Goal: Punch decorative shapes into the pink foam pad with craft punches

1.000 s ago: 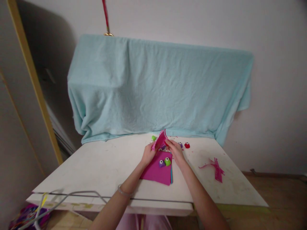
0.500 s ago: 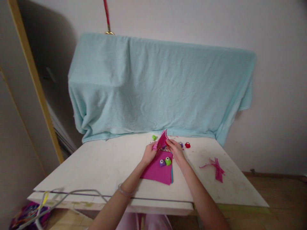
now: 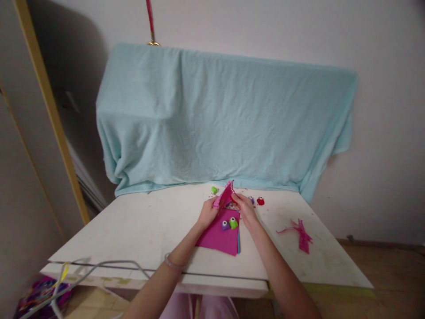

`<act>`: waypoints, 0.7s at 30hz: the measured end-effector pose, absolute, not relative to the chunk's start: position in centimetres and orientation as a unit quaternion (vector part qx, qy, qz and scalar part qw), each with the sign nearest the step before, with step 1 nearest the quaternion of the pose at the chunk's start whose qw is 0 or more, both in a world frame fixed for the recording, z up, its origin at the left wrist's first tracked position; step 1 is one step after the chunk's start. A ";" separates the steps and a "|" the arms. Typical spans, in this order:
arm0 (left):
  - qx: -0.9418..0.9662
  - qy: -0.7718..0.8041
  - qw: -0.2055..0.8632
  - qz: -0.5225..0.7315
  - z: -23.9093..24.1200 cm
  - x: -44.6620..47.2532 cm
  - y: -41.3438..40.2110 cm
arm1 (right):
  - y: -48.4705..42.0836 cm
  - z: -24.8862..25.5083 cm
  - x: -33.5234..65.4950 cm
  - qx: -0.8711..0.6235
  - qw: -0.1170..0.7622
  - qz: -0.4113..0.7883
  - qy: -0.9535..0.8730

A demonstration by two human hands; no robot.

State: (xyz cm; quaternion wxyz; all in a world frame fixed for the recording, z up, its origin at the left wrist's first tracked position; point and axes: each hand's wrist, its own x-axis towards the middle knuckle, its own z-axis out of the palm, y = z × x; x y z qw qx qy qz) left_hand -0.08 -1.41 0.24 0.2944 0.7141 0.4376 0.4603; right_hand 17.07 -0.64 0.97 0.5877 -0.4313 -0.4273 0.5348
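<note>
My left hand (image 3: pixel 207 213) pinches a sheet of pink paper (image 3: pixel 226 194), raised and curved, with rows of small punched shapes along its edges. At the sheet's right edge my right hand (image 3: pixel 245 207) is closed around a small red craft punch (image 3: pixel 233 197), mostly hidden by the fingers. Below the hands lies a stack of coloured paper (image 3: pixel 215 239), magenta on top with blue at its right edge. On that stack sit a purple punch (image 3: pixel 225 225) and a green punch (image 3: pixel 233 222), each with a round white top.
Behind the hands are another green punch (image 3: pixel 214 190), a purple punch (image 3: pixel 251 200) and a red punch (image 3: pixel 260 201). Tiny paper bits (image 3: pixel 232 206) are scattered there. Pink paper scraps (image 3: pixel 303 237) lie at right. A grey cable (image 3: pixel 109 264) crosses the white table's (image 3: pixel 139 235) front-left edge.
The whole view has shifted slightly. Both hands keep their hold on the pink sheet and the red punch, and more paper bits show beneath the sheet.
</note>
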 end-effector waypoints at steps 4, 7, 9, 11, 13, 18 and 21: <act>0.715 0.441 0.299 0.452 0.1 0.0 -1.5 | -0.9 1.2 17.1 -0.441 0.592 0.523 -0.426; 0.720 0.442 0.297 0.445 0.0 0.1 -1.6 | -1.2 1.4 16.9 -0.451 0.599 0.512 -0.419; 0.725 0.437 0.295 0.443 0.0 0.2 -1.6 | -1.3 1.6 16.8 -0.460 0.607 0.501 -0.412; 0.728 0.428 0.298 0.445 0.1 0.3 -1.7 | -1.4 1.6 16.8 -0.463 0.612 0.496 -0.408; 0.726 0.421 0.305 0.450 0.2 0.3 -1.8 | -1.4 1.6 16.8 -0.463 0.611 0.497 -0.407; 0.679 0.412 0.379 0.476 0.8 0.3 -2.1 | -1.1 1.0 16.7 -0.443 0.622 0.504 -0.403; 0.604 0.361 0.484 0.520 1.5 0.4 -2.5 | -0.9 0.8 16.5 -0.403 0.642 0.535 -0.373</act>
